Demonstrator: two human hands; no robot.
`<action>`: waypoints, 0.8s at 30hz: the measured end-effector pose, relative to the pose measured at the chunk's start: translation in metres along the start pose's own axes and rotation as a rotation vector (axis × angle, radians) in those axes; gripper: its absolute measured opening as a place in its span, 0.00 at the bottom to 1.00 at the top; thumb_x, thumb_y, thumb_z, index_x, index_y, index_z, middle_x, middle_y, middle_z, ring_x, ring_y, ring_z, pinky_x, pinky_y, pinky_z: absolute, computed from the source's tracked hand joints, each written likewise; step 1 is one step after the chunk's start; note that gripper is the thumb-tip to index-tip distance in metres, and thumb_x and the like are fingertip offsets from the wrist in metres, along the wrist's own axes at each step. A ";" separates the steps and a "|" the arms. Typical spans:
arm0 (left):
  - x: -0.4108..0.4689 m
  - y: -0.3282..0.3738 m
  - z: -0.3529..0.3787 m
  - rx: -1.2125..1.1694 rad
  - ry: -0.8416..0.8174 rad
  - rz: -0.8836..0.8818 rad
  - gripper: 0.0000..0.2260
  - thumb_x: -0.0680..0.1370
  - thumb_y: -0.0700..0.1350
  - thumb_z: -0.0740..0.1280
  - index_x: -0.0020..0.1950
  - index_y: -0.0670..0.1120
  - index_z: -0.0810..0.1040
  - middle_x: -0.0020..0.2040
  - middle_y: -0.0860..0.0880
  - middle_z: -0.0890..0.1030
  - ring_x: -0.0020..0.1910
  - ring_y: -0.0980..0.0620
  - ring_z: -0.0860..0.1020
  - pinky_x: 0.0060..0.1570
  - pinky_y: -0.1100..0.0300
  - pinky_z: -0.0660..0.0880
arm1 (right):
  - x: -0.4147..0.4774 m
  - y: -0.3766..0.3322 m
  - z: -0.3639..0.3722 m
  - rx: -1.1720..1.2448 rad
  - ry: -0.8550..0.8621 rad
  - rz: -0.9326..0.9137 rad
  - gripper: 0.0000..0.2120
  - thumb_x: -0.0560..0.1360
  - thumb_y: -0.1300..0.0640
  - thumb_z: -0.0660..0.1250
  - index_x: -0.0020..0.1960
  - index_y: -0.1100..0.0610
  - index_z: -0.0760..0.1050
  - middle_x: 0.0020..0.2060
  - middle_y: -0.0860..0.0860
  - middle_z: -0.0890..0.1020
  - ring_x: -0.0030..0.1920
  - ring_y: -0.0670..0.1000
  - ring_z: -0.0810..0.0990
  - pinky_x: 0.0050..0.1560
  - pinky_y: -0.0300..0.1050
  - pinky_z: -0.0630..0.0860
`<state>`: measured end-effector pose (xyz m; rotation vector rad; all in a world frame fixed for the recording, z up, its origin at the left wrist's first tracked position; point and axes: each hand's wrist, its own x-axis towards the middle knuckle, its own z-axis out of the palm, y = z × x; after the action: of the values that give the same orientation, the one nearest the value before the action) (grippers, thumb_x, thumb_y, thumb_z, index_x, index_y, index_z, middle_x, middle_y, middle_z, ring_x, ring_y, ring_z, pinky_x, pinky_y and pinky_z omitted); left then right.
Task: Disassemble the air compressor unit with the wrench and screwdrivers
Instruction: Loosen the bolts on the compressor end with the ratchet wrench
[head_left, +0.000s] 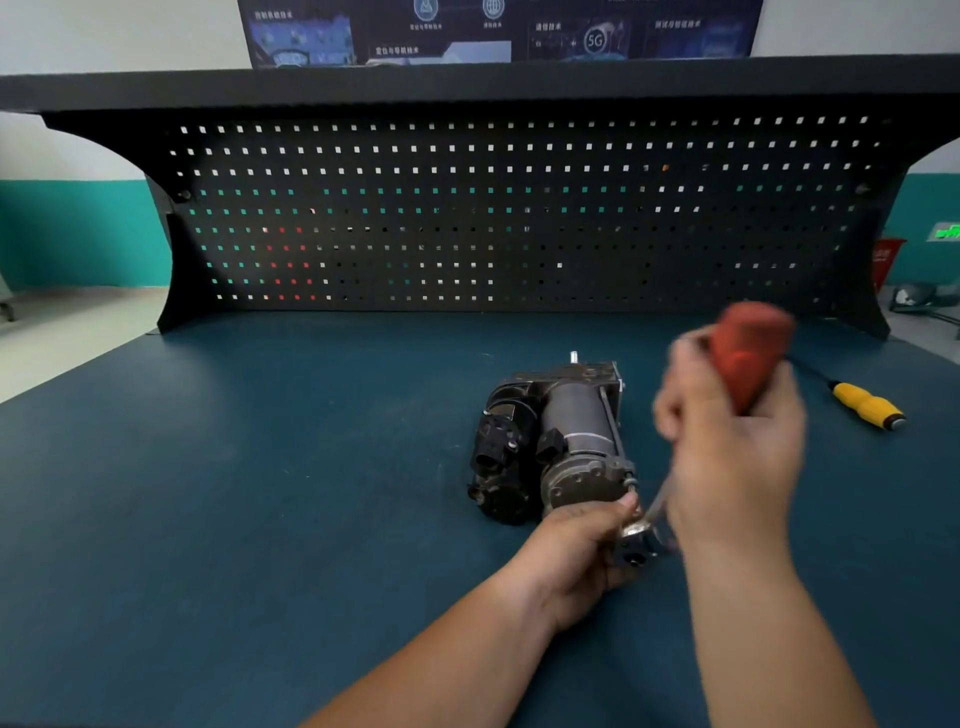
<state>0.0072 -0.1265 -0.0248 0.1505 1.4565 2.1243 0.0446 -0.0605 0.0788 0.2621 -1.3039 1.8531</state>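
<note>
While air compressor (550, 441) sits centre of table (260, 467), R hand (737, 447) grip is clamped on red screwdriver (748, 353), tip by unit's near end, L hand (576, 556) grip pinching blurred metal piece (635, 530) there: prob. loosening end-cap fastener; next needs tip seated square w/ unit steadied.

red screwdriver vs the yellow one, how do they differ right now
The red screwdriver has a fat red handle; the yellow screwdriver has a slimmer yellow one. The right hand grips the red screwdriver, handle up, shaft slanting down to the near end of the compressor; the yellow screwdriver lies flat on the table, untouched. The red one looks blurred, the yellow one sharp. Both are screwdrivers.
</note>
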 end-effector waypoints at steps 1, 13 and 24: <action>-0.002 0.002 0.003 0.009 0.015 -0.009 0.12 0.79 0.42 0.62 0.37 0.44 0.80 0.31 0.50 0.82 0.31 0.57 0.81 0.32 0.65 0.76 | 0.007 -0.001 -0.009 0.085 0.096 0.034 0.04 0.69 0.53 0.69 0.40 0.49 0.74 0.24 0.42 0.73 0.23 0.41 0.67 0.25 0.33 0.64; -0.009 0.005 0.007 0.029 0.022 -0.057 0.08 0.78 0.45 0.63 0.42 0.45 0.80 0.34 0.51 0.83 0.32 0.58 0.81 0.34 0.67 0.77 | 0.011 0.023 -0.082 0.419 0.740 0.384 0.11 0.77 0.48 0.60 0.37 0.49 0.65 0.23 0.44 0.66 0.23 0.42 0.63 0.27 0.33 0.60; -0.008 0.004 0.005 -0.011 0.011 -0.035 0.09 0.79 0.44 0.64 0.39 0.47 0.76 0.30 0.52 0.81 0.31 0.57 0.79 0.41 0.61 0.76 | 0.010 0.000 0.013 -0.253 -0.158 -0.043 0.07 0.67 0.43 0.69 0.40 0.44 0.73 0.27 0.42 0.73 0.27 0.41 0.69 0.30 0.36 0.68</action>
<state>0.0138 -0.1276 -0.0173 0.1086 1.4436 2.1082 0.0348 -0.0664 0.0905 0.3029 -1.6114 1.6372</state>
